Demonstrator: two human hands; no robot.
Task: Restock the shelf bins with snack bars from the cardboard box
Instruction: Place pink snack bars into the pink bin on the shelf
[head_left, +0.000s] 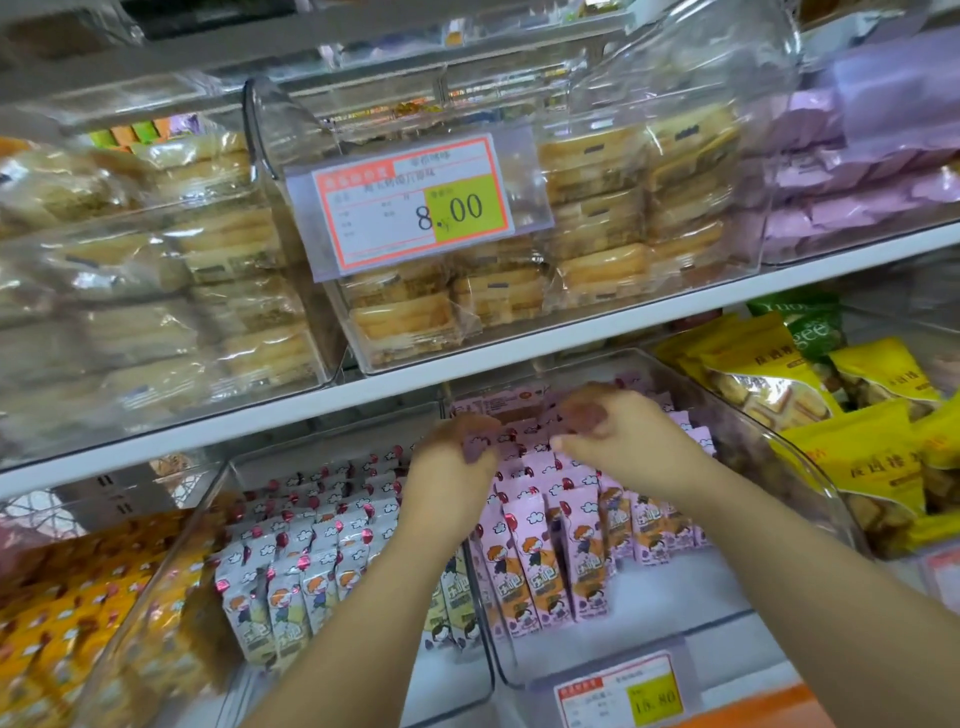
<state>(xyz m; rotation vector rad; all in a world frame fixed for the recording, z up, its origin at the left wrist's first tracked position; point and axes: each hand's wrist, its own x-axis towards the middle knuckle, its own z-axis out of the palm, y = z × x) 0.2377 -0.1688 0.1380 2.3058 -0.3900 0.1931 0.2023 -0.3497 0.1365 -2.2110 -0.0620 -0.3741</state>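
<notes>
On the low shelf, far to the left, sit orange packs (62, 597). Next to them is a clear bin of white snack bars (311, 545). The left hand (452, 460) is at the back, by the wall between that bin and the next one. Its fingers curl round what looks like one of the pink snack bars (545, 551).

The pink ones stand up in rows in their own clear bin (649, 613), leaning on each other. The right hand (618, 441) is just beside the left hand, over the back rows. Its fingers bend down, but it is too blurry to tell if they hold a bar. Yellow bags (857, 467) sit further right. I cannot see the cardboard box.

What could go wrong? I think a hard push could tip a whole row over, one bar knocking the next. A bar let go too near the wall could also drop in with the white ones, and then the kinds get mixed.
</notes>
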